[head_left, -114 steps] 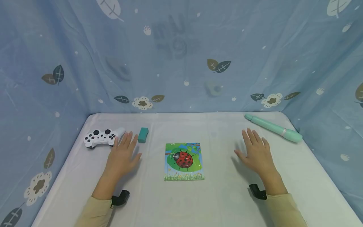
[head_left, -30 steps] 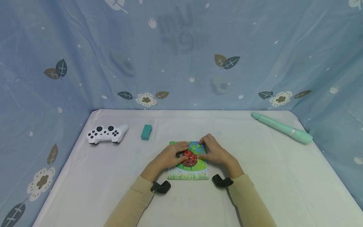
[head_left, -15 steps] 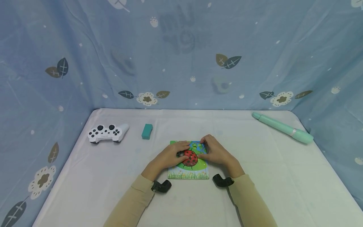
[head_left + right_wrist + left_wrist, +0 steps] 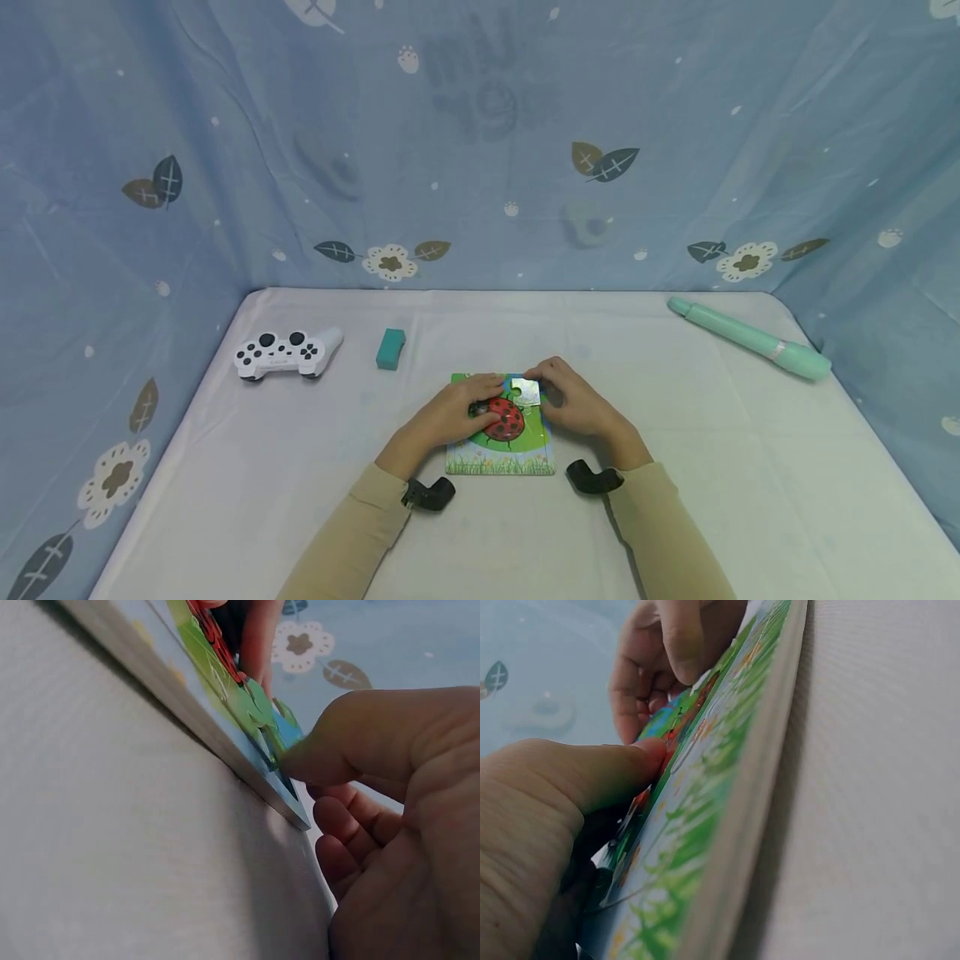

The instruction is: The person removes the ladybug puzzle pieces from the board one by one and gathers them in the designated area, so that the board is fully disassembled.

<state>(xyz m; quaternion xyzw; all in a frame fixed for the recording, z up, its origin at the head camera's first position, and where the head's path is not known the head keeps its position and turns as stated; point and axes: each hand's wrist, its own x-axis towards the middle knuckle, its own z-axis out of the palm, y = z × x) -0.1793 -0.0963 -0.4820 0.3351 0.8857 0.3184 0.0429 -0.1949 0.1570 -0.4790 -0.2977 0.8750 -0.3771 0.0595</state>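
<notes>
A square ladybug jigsaw puzzle (image 4: 501, 464) lies flat on the white table between both hands. My left hand (image 4: 448, 412) rests on its left part, with the thumb across the ladybug; in the left wrist view that thumb (image 4: 622, 769) presses on the picture. At the upper right corner, my right hand (image 4: 579, 402) pinches a puzzle piece (image 4: 527, 393), which is tilted up and glares white in the head view. The right wrist view shows the green and blue piece (image 4: 262, 712) raised from the frame, at the tip of the right thumb (image 4: 322, 750).
A white game controller (image 4: 281, 353) and a teal block (image 4: 390, 348) are at the back left. At the back right lies a mint green tube-shaped thing (image 4: 742, 335), thicker at one end. A blue patterned curtain (image 4: 480, 167) encloses the table's back and sides.
From both sides, the hands have come in to the puzzle. Over the last half second the right hand has tilted the corner piece up, while the left hand has kept its place.
</notes>
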